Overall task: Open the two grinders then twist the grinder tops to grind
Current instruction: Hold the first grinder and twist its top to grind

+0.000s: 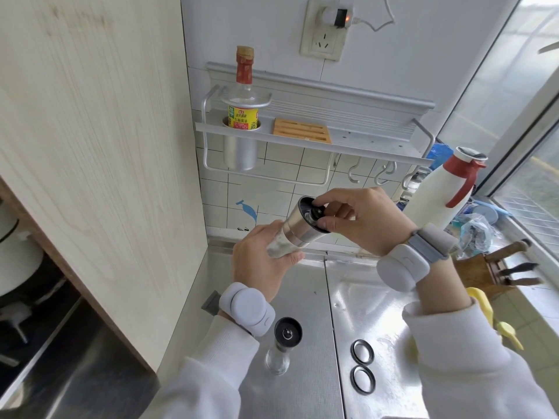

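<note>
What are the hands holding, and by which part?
One grinder: the left hand grips its glass body, the right hand pinches the black knob at its top.

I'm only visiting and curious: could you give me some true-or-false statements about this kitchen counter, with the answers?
1. The left hand holds a tilted grinder, the held grinder, above the counter. True.
2. The right hand lies flat on the counter. False: its fingers pinch the knob at the held grinder's top.
3. A second grinder stands upright on the counter. True.
4. Three rings lie on the counter. False: there are two, the far ring and the near ring.
5. The bottle lies on its side. False: it stands upright in the rack.
</note>
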The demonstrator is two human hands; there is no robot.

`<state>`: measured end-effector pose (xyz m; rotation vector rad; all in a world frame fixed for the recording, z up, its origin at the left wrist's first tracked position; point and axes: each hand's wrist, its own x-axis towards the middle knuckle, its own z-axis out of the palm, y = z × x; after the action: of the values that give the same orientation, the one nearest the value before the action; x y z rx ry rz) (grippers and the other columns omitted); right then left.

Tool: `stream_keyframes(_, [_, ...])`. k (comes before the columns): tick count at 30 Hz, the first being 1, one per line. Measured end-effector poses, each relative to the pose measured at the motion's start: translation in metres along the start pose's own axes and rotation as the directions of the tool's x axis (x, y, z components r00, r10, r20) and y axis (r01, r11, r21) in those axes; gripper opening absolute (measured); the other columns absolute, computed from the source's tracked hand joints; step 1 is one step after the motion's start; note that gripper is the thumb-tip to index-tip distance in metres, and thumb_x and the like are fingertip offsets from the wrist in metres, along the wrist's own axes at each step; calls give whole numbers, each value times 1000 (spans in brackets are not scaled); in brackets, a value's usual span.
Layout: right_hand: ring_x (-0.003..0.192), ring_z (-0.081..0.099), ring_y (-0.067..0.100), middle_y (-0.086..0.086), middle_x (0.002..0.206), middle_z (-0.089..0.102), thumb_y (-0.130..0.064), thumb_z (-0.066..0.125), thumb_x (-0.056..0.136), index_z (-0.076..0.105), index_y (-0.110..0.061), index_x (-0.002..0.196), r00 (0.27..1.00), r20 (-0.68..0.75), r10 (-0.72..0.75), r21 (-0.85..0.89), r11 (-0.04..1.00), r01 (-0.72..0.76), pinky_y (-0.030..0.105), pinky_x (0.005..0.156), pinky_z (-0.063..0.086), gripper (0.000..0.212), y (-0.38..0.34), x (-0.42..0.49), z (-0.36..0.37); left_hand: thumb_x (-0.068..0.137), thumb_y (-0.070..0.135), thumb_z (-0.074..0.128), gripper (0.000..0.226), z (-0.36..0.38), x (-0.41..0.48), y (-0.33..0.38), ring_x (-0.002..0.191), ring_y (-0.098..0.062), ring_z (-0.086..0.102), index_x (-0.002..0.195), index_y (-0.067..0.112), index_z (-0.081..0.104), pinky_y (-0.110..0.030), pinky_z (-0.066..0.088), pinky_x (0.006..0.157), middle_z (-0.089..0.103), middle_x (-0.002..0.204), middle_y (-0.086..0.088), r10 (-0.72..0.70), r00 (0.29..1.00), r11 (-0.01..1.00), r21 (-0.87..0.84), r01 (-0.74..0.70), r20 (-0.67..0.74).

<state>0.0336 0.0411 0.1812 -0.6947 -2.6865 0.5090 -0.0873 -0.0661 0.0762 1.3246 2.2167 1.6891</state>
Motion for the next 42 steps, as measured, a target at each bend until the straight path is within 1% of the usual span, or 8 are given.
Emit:
stream_keyframes(7, [73,61,12,-8,95,64,-19,67,79,65,-25,107,996,-32,-89,-41,995,87,15,70,45,29,-1,3,-3,61,23,83,36,0,2,-1,72,-14,54,92,18,67,-4,33,62,61,79,6,-7,1000,1000,1,7,2])
stream_keyframes(12, [71,59,12,-9,84,64,-19,68,78,71,-23,96,996,-35,-76,-83,994,73,5,64,35,19,-1,7,-3,62,25,83,38,-3,1,1,74,-12,54,96,18,67,-6,33,64,63,83,6,-3,1000,1000,0,3,12])
stream_keyframes(17, [67,54,4,-8,76,62,-30,68,77,73,-19,85,997,-44,-65,-88,994,61,10,63,37,15,-4,8,-4,60,24,84,37,-3,1,1,71,-11,53,93,18,66,-4,33,63,63,82,6,10,1000,1000,11,-10,10])
stream_keyframes(22, [68,58,12,-5,76,64,-38,66,76,72,-17,83,997,-48,-66,-117,991,60,20,66,44,22,-5,8,-3,60,25,84,37,-1,1,-1,71,-12,54,92,17,67,-3,33,63,64,81,5,8,1000,1000,7,-8,9])
stream_keyframes(30, [71,60,11,-10,84,64,-38,64,77,69,-22,99,997,-22,-67,-112,992,65,17,68,44,28,-6,5,-9,61,27,83,43,-2,1,-2,74,-11,54,100,18,68,0,33,66,64,85,6,-6,1000,1000,-3,6,6])
stream_keyframes(33, [72,59,7,-10,91,63,-24,66,79,67,-24,105,995,-12,-102,-87,991,101,10,67,38,26,-6,5,-10,61,26,84,43,-2,1,-2,72,-9,52,99,18,68,1,32,65,62,82,7,-9,1000,1000,-2,9,1])
stream_keyframes(37, [67,52,-3,-8,85,61,-14,67,79,72,-22,95,993,-4,-115,-74,991,114,3,64,36,19,-6,7,-8,60,27,84,41,-2,1,-2,72,-10,52,97,18,68,1,32,65,63,83,6,6,1000,1000,10,-6,1])
stream_keyframes(42, [69,56,11,-6,78,62,-27,68,77,73,-20,87,996,-17,-86,-117,990,83,7,64,36,13,-6,9,-7,60,26,84,40,-1,0,-3,71,-10,53,95,18,68,0,33,65,62,82,7,13,1000,1000,12,-13,3])
